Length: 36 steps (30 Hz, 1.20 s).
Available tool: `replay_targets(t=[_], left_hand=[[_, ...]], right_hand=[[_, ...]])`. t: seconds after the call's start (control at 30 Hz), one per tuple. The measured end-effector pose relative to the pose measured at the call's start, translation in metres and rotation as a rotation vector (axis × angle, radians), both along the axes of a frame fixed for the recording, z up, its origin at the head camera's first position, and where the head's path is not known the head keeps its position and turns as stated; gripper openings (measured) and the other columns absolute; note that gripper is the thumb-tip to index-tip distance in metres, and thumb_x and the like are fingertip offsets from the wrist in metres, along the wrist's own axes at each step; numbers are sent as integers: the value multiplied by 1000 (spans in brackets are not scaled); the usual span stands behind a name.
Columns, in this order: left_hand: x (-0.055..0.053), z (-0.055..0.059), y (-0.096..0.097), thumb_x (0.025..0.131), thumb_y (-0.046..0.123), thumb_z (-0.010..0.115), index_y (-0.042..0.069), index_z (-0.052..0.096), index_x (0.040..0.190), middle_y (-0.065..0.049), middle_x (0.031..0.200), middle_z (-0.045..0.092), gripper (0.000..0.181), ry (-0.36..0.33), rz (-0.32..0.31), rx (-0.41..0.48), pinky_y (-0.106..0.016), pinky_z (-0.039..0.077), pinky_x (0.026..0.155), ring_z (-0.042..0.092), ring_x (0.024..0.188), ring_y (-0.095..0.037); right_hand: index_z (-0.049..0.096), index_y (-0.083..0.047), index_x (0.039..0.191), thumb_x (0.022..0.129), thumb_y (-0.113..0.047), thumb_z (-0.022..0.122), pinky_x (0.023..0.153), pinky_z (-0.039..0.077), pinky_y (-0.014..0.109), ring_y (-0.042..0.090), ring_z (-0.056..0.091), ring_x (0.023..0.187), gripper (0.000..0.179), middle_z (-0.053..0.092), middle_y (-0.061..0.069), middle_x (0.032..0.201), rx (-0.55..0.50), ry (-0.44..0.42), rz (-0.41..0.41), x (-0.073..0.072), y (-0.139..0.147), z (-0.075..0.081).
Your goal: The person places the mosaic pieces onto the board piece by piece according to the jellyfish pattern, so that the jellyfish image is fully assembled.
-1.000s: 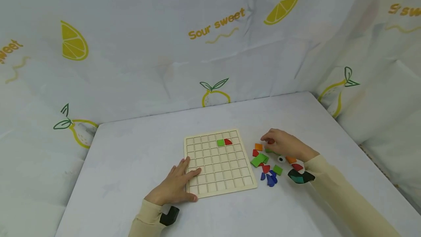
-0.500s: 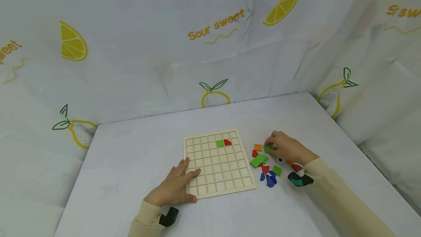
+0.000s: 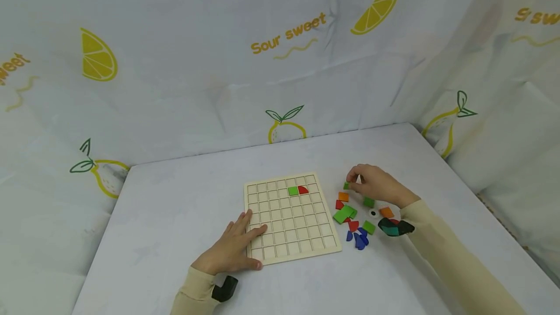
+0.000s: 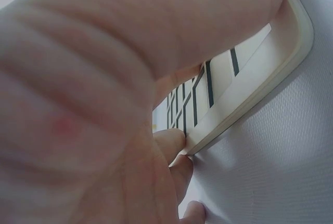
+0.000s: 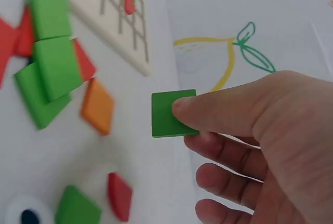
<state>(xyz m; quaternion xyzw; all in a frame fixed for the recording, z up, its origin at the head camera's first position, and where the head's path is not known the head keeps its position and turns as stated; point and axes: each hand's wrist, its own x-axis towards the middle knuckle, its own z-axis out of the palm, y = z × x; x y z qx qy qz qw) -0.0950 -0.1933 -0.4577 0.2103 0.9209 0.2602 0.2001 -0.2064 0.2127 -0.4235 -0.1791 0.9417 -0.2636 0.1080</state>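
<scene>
My right hand [image 3: 378,184] pinches a green square tile [image 5: 169,114] between thumb and fingers, raised over the table right of the board's top corner. A wooden grid board [image 3: 288,218] lies flat, with a green square tile [image 3: 293,191] and a red quarter-circle tile [image 3: 303,190] side by side in its upper part. My left hand [image 3: 234,247] rests with spread fingers on the board's lower left edge, its thumb by the near corner. In the left wrist view that palm covers much of the board's frame [image 4: 250,104].
Right of the board lie loose tiles: stacked green squares [image 3: 343,214], an orange tile [image 3: 343,197], a red piece [image 3: 353,226], several blue pieces [image 3: 360,241] and a white disc with a black dot [image 3: 373,213]. A patterned white cloth [image 3: 197,86] hangs behind the table.
My right hand has gone from reaching low among the loose tiles to lifting a green square tile up and slightly left. The left hand and the board have stayed in place.
</scene>
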Motion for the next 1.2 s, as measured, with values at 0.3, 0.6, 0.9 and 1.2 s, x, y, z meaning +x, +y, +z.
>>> replay_targets(t=[0.3, 0.6, 0.9, 1.2], left_hand=[[2, -1, -2, 77, 34, 87, 17, 47, 153, -24, 170, 4, 87, -8, 8, 1, -66, 8, 126, 5, 158, -42], [4, -3, -5, 77, 35, 86, 16, 47, 152, -24, 170, 4, 87, -17, 12, 12, -66, 7, 126, 4, 158, -42], [2, -3, -5, 78, 36, 85, 16, 46, 153, -24, 170, 4, 86, -9, 2, 7, -66, 8, 126, 5, 158, -42], [-1, 0, -1, 79, 37, 85, 17, 47, 153, -24, 170, 6, 86, -2, -5, -13, -64, 9, 127, 6, 159, -41]], right_hand=[[69, -8, 107, 97, -15, 67, 65, 47, 24, 20, 52, 86, 12, 66, 3, 94, -157, 11, 57, -17, -27, 13], [70, -10, 109, 99, -17, 65, 81, 48, 31, 19, 54, 90, 13, 70, 3, 102, -230, -21, 127, -33, -61, 8], [70, -9, 111, 102, -19, 62, 79, 46, 32, 18, 55, 89, 16, 71, 6, 104, -283, -60, 188, -44, -96, 9], [71, -12, 110, 102, -21, 61, 76, 46, 32, 19, 53, 90, 16, 70, 6, 108, -293, -98, 213, -49, -121, 6]])
